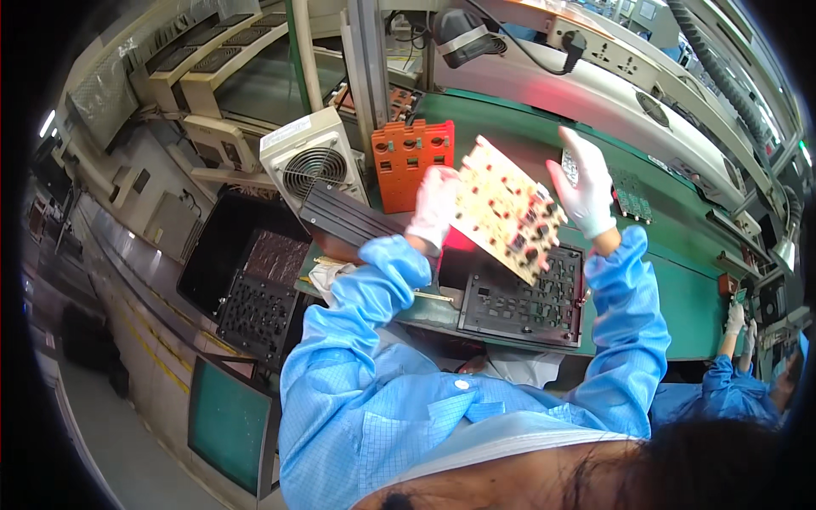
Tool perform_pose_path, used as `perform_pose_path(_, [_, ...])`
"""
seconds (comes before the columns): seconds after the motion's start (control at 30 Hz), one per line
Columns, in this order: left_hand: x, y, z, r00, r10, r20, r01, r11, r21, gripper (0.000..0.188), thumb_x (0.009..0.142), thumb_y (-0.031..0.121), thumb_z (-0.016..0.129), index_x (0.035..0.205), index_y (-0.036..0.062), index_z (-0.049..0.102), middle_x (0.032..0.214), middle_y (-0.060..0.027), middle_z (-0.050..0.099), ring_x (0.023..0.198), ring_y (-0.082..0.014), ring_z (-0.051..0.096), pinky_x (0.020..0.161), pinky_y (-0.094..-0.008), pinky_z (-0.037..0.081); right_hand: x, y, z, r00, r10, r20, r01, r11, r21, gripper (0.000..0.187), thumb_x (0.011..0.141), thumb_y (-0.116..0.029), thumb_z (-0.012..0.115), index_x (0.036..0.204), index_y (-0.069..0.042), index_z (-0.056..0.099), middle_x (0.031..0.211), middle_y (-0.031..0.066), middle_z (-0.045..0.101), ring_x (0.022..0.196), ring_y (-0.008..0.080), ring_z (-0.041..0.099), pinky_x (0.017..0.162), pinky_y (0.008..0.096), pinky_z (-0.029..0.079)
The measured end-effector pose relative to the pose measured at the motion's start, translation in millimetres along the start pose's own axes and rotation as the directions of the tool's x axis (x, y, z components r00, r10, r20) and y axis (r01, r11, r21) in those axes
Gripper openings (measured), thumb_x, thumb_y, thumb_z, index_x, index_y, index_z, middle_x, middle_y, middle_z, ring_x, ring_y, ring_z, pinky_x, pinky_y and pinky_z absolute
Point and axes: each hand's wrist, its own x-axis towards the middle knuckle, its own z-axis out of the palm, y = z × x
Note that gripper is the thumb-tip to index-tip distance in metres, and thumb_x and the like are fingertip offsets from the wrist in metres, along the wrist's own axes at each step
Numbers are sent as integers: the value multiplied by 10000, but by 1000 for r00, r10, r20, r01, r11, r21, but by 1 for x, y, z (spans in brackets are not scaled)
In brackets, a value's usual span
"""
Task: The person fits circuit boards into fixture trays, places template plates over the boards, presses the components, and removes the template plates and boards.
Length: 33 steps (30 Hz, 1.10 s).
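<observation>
My left hand [432, 208], in a white glove, grips the left edge of a circuit board [497, 202]. The board is tan with several dark components, and it is held tilted above the bench. Beyond its right edge my right hand [586, 189], also gloved, is raised with thumb and fingers apart and holds nothing. Below the board lies a black fixture tray [510, 310] with many cut-outs, partly hidden by the board. An orange fixture plate [399, 183] stands upright just behind my left hand.
A boxy fan unit [310, 170] stands left of the orange plate. Further left, a black bin [204, 263] holds another perforated tray [255, 316]. Small green boards [633, 204] lie on the green conveyor [680, 280]. At far right, a co-worker's gloved hands [738, 323] are at work.
</observation>
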Motion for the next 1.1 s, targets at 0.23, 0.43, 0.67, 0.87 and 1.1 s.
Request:
perform_pose_path(0.23, [55, 45, -28, 991, 74, 108, -57, 987, -151, 228, 736, 91, 505, 946, 8, 535, 830, -29, 543, 804, -125, 510, 775, -216, 395, -89, 55, 27, 412, 487, 770, -823, -164, 544, 475, 912, -337, 495, 1200, 37, 445, 1100, 162, 578, 958, 286, 600, 774, 368, 496])
perform_pose_path(0.43, [82, 35, -25, 970, -65, 236, 163, 892, -423, 193, 759, 70, 536, 945, 20, 547, 850, -14, 565, 792, -109, 542, 779, -246, 446, -79, 20, 10, 610, 473, 636, -663, -134, 737, 291, 907, -286, 538, 1029, -22, 533, 830, 47, 605, 655, 110, 592, 573, 237, 489])
perform_pose_path(0.67, [97, 31, -21, 913, 57, 405, 217, 771, -598, 218, 746, 32, 523, 963, 18, 537, 875, -22, 567, 786, -127, 547, 781, -259, 457, -59, -18, -10, 734, 489, 471, -551, 23, 834, 340, 806, -207, 638, 1008, 53, 551, 856, 88, 619, 632, 147, 596, 533, 276, 519])
perform_pose_path(0.87, [92, 48, -18, 901, -20, 433, 305, 740, -600, 150, 777, 65, 511, 920, 37, 548, 871, -34, 582, 816, -159, 566, 814, -282, 464, -59, -22, -2, 718, 510, 473, -538, -25, 843, 506, 786, -366, 679, 1057, 29, 513, 882, 78, 621, 630, 139, 621, 506, 227, 499])
perform_pose_path(1.1, [63, 74, -50, 891, -263, 370, 406, 825, -392, 406, 857, 418, 579, 994, 36, 582, 1034, -102, 621, 882, -212, 624, 778, -351, 506, -70, -9, -5, 577, 385, 721, -733, -145, 664, 371, 836, -266, 643, 1089, -22, 525, 927, 34, 614, 737, 113, 612, 635, 260, 516])
